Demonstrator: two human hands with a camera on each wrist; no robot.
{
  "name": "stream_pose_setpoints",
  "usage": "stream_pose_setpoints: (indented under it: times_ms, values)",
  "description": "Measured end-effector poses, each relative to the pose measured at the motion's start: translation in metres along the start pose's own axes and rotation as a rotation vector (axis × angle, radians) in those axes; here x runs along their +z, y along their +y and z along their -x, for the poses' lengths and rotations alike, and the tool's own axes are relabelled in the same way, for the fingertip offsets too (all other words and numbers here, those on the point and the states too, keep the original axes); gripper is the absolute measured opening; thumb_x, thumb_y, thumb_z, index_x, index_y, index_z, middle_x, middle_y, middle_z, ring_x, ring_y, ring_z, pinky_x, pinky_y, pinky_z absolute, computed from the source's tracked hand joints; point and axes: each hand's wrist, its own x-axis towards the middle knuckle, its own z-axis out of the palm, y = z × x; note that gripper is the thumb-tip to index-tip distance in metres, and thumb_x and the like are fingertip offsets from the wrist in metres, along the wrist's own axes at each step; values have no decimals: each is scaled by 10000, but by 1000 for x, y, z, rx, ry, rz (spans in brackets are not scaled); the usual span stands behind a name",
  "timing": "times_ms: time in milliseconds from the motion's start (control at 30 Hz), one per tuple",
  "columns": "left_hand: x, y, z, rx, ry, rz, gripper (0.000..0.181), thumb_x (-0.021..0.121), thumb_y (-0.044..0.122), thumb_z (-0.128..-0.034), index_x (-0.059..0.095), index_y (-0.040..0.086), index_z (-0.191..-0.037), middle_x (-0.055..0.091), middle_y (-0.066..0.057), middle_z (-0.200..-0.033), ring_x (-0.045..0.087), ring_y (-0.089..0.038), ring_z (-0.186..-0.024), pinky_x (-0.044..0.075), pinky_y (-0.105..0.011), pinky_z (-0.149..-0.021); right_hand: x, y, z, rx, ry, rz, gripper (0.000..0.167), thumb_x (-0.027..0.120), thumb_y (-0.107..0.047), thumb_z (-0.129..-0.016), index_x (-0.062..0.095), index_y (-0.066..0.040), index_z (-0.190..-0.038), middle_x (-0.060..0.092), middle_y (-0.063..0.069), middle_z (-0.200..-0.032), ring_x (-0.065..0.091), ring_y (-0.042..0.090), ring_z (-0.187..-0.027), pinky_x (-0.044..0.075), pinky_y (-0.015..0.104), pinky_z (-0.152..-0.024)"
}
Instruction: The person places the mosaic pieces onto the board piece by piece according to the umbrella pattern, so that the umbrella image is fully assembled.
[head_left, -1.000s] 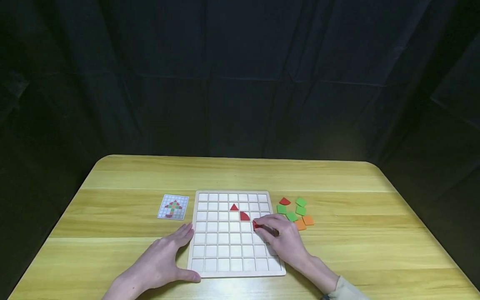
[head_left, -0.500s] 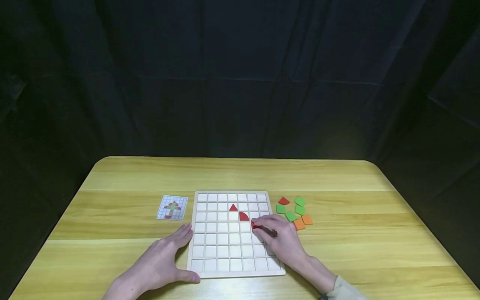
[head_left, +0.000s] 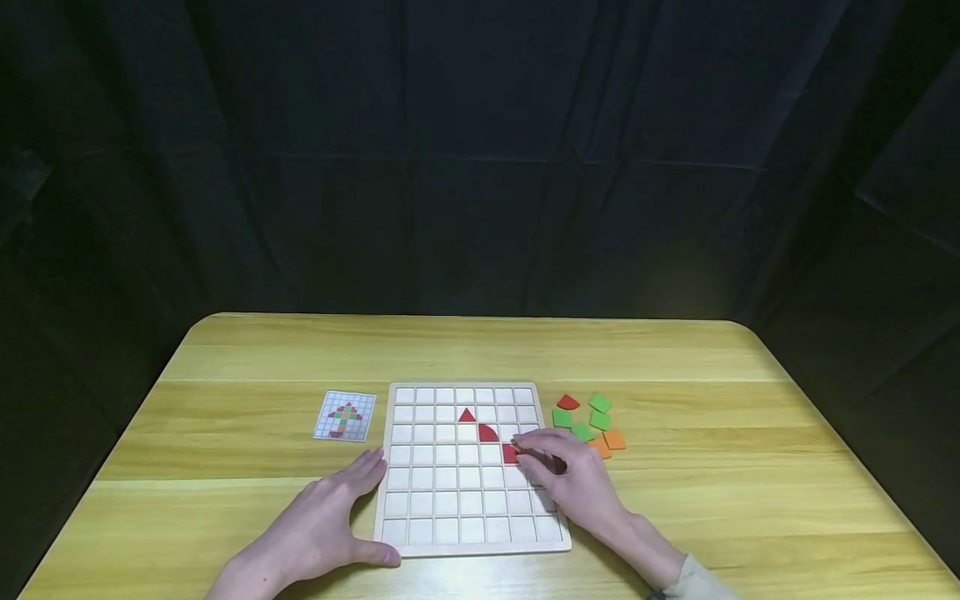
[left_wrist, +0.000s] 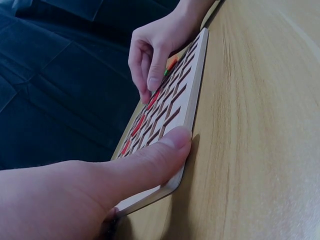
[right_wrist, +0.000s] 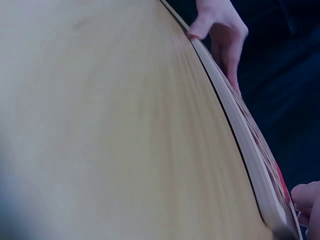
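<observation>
The white grid board (head_left: 480,551) lies on the table, its rim also visible in the left wrist view (left_wrist: 196,82). My left hand (head_left: 307,529) rests against its left side with fingers nearly straight, the thumb at the near-left corner. A red triangle (head_left: 467,416) and a red quarter-round piece (head_left: 487,433) lie in cells. Another red piece (head_left: 509,454) lies in a cell below and right of these, partly covered by my right hand (head_left: 581,483). The right finger and thumb stand apart beside it. In the left wrist view, my right hand (left_wrist: 162,40) is over the board.
Right of the board lie a red piece (head_left: 567,402), several green squares (head_left: 600,420) and orange squares (head_left: 615,439). A patterned grid card (head_left: 345,415) lies on the left. Dark cloth (head_left: 480,167) hangs behind the table.
My right finger and thumb have let go of the red piece and moved slightly right, and more of it shows in its cell. The left hand stays against the board.
</observation>
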Motion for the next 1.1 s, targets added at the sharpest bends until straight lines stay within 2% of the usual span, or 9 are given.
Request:
stream_pose_setpoints:
  times_ms: [333, 500, 667, 900, 1100]
  values:
    - [0, 0, 0, 1, 1, -1, 1166, 787, 727, -617, 484, -38, -1444, 397, -198, -1560, 401, -382, -1425, 384, -533, -1120, -34, 35, 7, 93, 95, 114, 257, 826, -5, -782, 781, -103, -1015, 765, 8, -987, 709, 151, -900, 518, 97, -766]
    - [0, -1, 1, 4, 3, -9, 1167, 780, 733, -621, 481, -37, -1446, 399, -199, -1558, 406, -381, -1422, 387, -531, -1118, -47, 47, 9, 139, 97, 123, 253, 794, 50, -794, 771, -68, -1016, 758, 55, -984, 712, 201, -910, 534, 99, -785]
    - [0, -1, 1, 0, 5, -9, 1164, 780, 733, -621, 485, -34, -1445, 400, -198, -1558, 406, -381, -1422, 384, -535, -1119, -55, 51, 11, 153, 95, 134, 272, 769, 98, -794, 764, -49, -1023, 754, 76, -1015, 713, 255, -956, 507, 75, -844]
    - [1, -1, 0, 5, 7, -13, 1159, 784, 729, -622, 487, -34, -1443, 404, -192, -1557, 407, -372, -1424, 386, -528, -1121, -63, 53, 14, 215, 98, 171, 269, 776, 56, -809, 765, -72, -1046, 747, 72, -1062, 691, 176, -988, 473, 33, -847]
    - [1, -1, 0, 8, 2, -9, 1166, 777, 734, -626, 477, -36, -1450, 399, -193, -1561, 399, -378, -1427, 379, -530, -1125, -69, 57, 17, 209, 119, 208, 266, 792, 45, -798, 772, -78, -1034, 753, 71, -1049, 699, 228, -986, 446, 13, -871]
